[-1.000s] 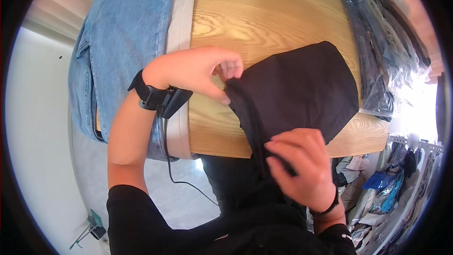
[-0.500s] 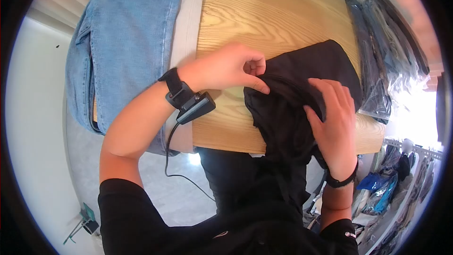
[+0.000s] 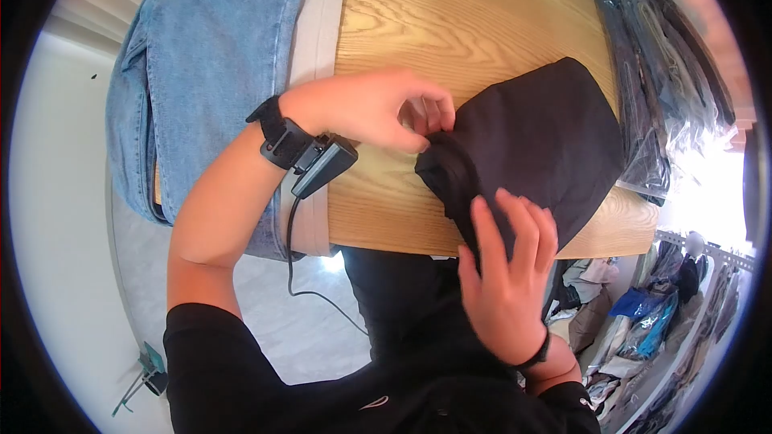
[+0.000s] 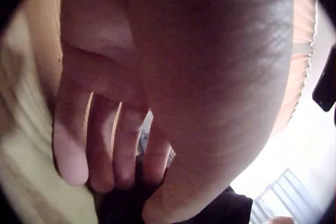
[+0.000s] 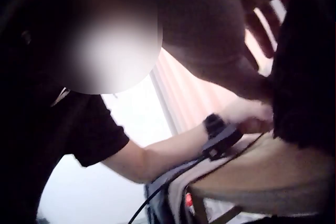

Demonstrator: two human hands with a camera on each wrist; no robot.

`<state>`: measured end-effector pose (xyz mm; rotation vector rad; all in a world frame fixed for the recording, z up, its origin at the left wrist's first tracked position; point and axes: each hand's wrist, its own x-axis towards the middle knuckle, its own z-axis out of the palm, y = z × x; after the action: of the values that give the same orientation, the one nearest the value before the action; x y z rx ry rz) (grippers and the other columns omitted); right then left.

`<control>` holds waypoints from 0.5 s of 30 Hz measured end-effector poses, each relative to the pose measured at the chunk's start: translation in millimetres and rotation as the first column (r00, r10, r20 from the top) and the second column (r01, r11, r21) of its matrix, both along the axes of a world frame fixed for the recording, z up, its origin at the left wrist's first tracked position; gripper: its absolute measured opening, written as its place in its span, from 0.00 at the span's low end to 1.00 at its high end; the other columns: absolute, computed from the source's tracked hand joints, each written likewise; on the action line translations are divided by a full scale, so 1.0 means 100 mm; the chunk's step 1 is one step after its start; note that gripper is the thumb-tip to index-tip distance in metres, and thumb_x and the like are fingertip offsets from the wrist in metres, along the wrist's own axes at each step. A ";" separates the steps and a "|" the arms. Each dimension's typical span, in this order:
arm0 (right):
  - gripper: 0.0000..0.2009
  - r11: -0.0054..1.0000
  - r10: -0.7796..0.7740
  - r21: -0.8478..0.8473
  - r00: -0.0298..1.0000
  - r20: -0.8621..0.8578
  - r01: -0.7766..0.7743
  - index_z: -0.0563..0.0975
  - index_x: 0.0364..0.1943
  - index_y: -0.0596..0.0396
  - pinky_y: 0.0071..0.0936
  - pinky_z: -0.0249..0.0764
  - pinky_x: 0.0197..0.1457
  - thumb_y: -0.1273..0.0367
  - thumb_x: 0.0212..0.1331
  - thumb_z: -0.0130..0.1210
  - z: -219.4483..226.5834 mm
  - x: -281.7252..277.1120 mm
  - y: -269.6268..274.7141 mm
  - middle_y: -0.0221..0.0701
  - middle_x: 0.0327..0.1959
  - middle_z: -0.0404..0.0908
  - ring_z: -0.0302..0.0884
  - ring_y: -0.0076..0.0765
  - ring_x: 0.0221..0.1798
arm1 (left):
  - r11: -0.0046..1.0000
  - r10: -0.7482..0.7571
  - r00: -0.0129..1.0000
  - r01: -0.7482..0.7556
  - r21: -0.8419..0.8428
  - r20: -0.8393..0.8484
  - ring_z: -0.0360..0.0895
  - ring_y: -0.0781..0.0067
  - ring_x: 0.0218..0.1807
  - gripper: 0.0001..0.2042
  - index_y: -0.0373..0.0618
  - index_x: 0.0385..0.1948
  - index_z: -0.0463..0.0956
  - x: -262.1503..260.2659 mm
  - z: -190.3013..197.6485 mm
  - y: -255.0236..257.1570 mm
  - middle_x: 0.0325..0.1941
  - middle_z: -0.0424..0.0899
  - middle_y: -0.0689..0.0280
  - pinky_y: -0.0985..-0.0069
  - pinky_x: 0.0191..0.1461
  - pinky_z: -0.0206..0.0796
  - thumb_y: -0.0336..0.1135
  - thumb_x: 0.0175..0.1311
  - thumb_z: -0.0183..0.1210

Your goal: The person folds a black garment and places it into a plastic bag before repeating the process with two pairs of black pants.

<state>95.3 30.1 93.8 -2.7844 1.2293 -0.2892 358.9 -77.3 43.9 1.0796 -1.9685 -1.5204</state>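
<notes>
A piece of folded black cloth (image 3: 539, 137) lies on the wooden table, with a bunched, rolled edge along its left side. At its upper left corner my left hand (image 3: 374, 108) pinches that edge between thumb and curled fingers. The left wrist view shows the same hand (image 4: 173, 98) from the palm side, thumb and fingertips at the dark cloth. Lower along the rolled edge is my right hand (image 3: 511, 281), its fingers spread and fairly straight, fingertips over the cloth. In the right wrist view the dark cloth (image 5: 304, 77) fills the right side.
Blue jeans (image 3: 217, 72) lie across the table's left side beside a beige strip of cloth (image 3: 322, 48). Clothes in clear plastic bags (image 3: 667, 80) are stacked at the right edge. Below right, a rack (image 3: 708, 297) holds more garments. A cable (image 3: 291, 273) hangs from my left wrist camera.
Both hands shifted right along the cloth, then the right hand came back down and left. The cloth's front part, raised half a second ago, lies flat again; the left hand keeps its corner.
</notes>
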 end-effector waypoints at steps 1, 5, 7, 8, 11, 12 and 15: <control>0.25 0.997 0.082 -0.014 0.994 0.071 -0.081 0.79 0.55 0.52 0.51 0.58 0.71 0.68 0.48 0.63 -0.08 -0.01 0.09 0.36 0.59 0.73 0.66 0.45 0.63 | 1.000 0.004 1.000 -0.004 -0.021 0.010 0.81 0.75 0.42 0.14 0.42 0.44 0.79 -0.01 0.01 0.00 0.41 0.83 0.68 0.76 0.43 0.74 0.28 0.55 0.63; 0.21 0.997 0.029 -0.078 0.998 0.053 -0.025 0.81 0.53 0.50 0.50 0.58 0.68 0.68 0.51 0.56 -0.32 0.05 0.11 0.30 0.57 0.75 0.68 0.39 0.59 | 0.976 0.080 0.993 -0.059 -0.210 0.092 0.80 0.69 0.33 0.08 0.39 0.35 0.77 -0.15 -0.04 0.03 0.31 0.80 0.62 0.72 0.36 0.70 0.29 0.56 0.62; 0.21 0.990 -0.053 -0.131 0.999 0.010 0.054 0.81 0.52 0.50 0.46 0.57 0.66 0.69 0.49 0.58 -0.34 -0.02 -0.10 0.27 0.56 0.75 0.68 0.36 0.57 | 0.958 0.133 0.976 -0.082 -0.277 0.173 0.78 0.63 0.29 0.07 0.38 0.31 0.75 -0.21 -0.07 0.05 0.25 0.78 0.58 0.69 0.33 0.68 0.31 0.57 0.61; 0.21 0.983 -0.112 -0.151 0.993 -0.041 0.104 0.81 0.52 0.51 0.46 0.56 0.66 0.70 0.49 0.59 -0.26 -0.04 -0.23 0.28 0.56 0.75 0.68 0.38 0.58 | 0.945 0.174 0.960 -0.101 -0.310 0.219 0.77 0.60 0.27 0.07 0.37 0.30 0.74 -0.22 -0.07 0.06 0.23 0.77 0.56 0.67 0.33 0.67 0.32 0.58 0.60; 0.21 0.973 -0.097 -0.215 0.995 -0.029 0.089 0.82 0.51 0.52 0.46 0.58 0.64 0.73 0.47 0.61 -0.23 -0.13 -0.47 0.29 0.56 0.76 0.68 0.39 0.57 | 0.910 0.260 0.920 -0.132 -0.393 0.294 0.74 0.52 0.26 0.10 0.37 0.28 0.72 -0.28 -0.06 0.08 0.21 0.75 0.52 0.62 0.32 0.65 0.35 0.59 0.59; 0.21 0.961 -0.111 -0.258 0.993 -0.037 0.097 0.82 0.50 0.53 0.46 0.59 0.63 0.74 0.46 0.61 -0.24 -0.13 -0.48 0.29 0.55 0.76 0.68 0.39 0.57 | 0.903 0.272 0.916 -0.138 -0.408 0.293 0.74 0.50 0.26 0.10 0.38 0.28 0.72 -0.29 -0.07 0.08 0.21 0.75 0.52 0.61 0.32 0.65 0.36 0.60 0.59; 0.20 0.983 -0.069 -0.163 0.990 0.121 0.089 0.82 0.49 0.54 0.44 0.63 0.60 0.75 0.47 0.62 -0.32 -0.14 -0.37 0.29 0.55 0.77 0.69 0.39 0.57 | 0.872 0.305 0.906 -0.140 -0.469 0.295 0.75 0.47 0.27 0.10 0.38 0.29 0.73 -0.31 -0.13 0.10 0.22 0.76 0.50 0.59 0.32 0.66 0.36 0.61 0.58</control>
<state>81.3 -6.9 61.5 -2.8135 1.3488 -0.5773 328.0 -67.7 30.9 1.3936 -2.1804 -0.7316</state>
